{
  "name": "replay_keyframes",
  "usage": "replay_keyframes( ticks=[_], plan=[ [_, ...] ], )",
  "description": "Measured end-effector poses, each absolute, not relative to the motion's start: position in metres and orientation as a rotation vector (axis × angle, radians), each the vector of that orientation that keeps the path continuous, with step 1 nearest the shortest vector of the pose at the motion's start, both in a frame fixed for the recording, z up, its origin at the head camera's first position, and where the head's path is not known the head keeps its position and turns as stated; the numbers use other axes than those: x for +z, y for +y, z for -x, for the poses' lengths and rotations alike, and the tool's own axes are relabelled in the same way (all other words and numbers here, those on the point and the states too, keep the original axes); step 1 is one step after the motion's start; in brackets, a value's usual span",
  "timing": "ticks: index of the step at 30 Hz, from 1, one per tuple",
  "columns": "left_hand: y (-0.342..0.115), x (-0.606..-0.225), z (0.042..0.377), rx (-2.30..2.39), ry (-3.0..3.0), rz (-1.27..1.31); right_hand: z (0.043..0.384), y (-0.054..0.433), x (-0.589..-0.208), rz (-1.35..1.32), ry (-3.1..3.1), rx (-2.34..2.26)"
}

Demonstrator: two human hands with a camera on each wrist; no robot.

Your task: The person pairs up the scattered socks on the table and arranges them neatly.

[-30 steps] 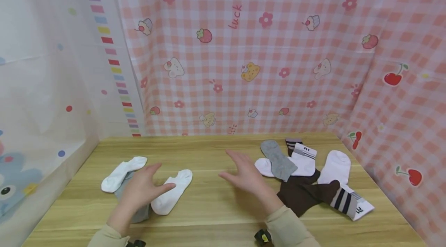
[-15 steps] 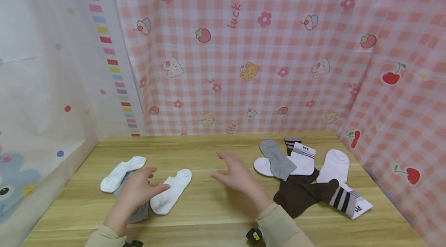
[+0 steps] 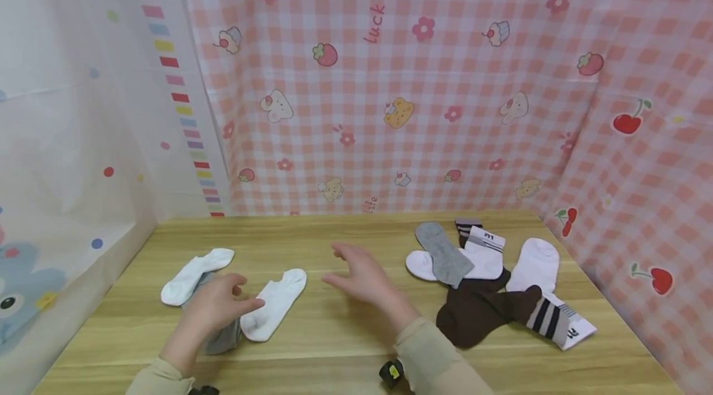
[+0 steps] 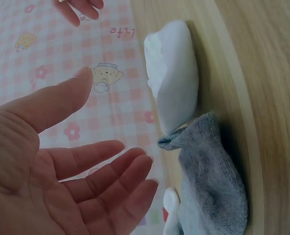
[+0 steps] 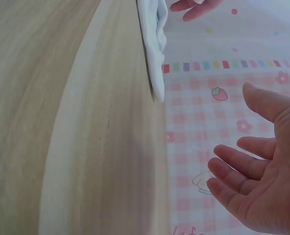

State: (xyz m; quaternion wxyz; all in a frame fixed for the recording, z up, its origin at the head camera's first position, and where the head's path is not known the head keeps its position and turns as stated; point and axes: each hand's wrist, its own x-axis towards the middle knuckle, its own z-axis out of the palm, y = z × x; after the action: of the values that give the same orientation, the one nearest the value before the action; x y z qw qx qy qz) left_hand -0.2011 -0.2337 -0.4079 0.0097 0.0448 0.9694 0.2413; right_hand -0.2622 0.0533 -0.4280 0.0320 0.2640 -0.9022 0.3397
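Note:
My left hand [image 3: 214,306] hovers over a grey sock [image 3: 223,339] on the left of the table, holding nothing, its fingers loosely bent and the thumb apart. Part of that sock is hidden beneath the hand. One white ankle sock [image 3: 195,275] lies to the hand's upper left, a second white ankle sock [image 3: 274,305] just to its right. In the left wrist view the grey sock [image 4: 208,176] and a white sock [image 4: 174,73] lie beyond the fingertips, apart from them. Over the middle of the table hangs my right hand [image 3: 362,277], relaxed and holding nothing.
On the table's right lies a pile: a grey sock [image 3: 442,252], a white sock with a striped cuff [image 3: 486,256], dark brown socks [image 3: 473,314] and another white sock [image 3: 535,265]. Pink checked cloth [image 3: 356,85] hangs behind the wooden table [image 3: 334,351].
My right hand has moved left, away from the sock pile. The left hand has shifted slightly left and down. The socks lie as before.

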Motion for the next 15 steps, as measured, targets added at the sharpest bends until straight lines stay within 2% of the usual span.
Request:
replay_keyframes(
  ticks=[15],
  plan=[
    [-0.231,-0.415,0.199,0.754,3.009,-0.179,0.270,0.033,-0.431,-0.813,-2.825,1.028]
  ],
)
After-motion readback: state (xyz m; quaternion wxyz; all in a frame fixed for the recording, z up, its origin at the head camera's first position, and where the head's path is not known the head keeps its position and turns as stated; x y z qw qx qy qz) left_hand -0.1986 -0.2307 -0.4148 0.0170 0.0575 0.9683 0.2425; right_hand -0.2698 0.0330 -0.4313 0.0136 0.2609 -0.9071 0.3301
